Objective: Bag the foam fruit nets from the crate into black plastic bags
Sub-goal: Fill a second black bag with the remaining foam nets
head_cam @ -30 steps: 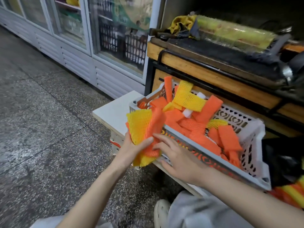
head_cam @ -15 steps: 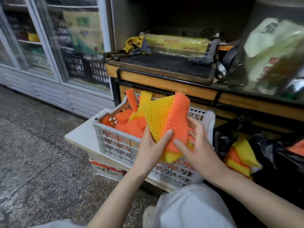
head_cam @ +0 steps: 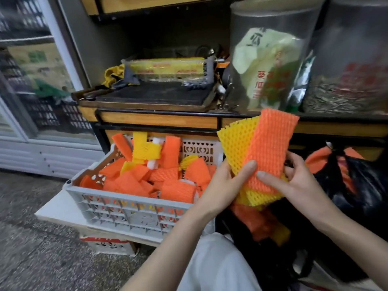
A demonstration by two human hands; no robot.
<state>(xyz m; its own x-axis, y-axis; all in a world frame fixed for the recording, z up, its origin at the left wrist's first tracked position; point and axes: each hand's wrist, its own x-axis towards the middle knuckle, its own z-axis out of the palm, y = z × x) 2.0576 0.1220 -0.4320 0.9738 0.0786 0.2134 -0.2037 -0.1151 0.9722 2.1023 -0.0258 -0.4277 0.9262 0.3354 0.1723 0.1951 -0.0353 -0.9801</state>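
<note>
Orange foam mesh fills the middle of my feed. The left hand and right hand both grip a bundle of foam nets, an orange sheet in front and yellow ones fanned out behind it, standing upright and leaning a little to the right. On my screen the left thumb presses the front of the orange sheet near its lower edge, with the fingers hidden behind the bundle. The right thumb lies on the front too, and its fingers curl round the right edge.

Directly below the bundle an open black bag holds bagged nets, orange and yellow. Further right I see a second black bag with orange mesh showing at its mouth.

Left of the hands sits the grey crate, heaped with loose nets, mostly orange, a few yellow, and one or two white. The crate rests on a white board.

Behind it runs a wooden counter carrying a dark tray, a yellow roll and large clear jars. At far left stands a glass-door fridge on a speckled floor. A pale trouser knee shows nearest the camera.
</note>
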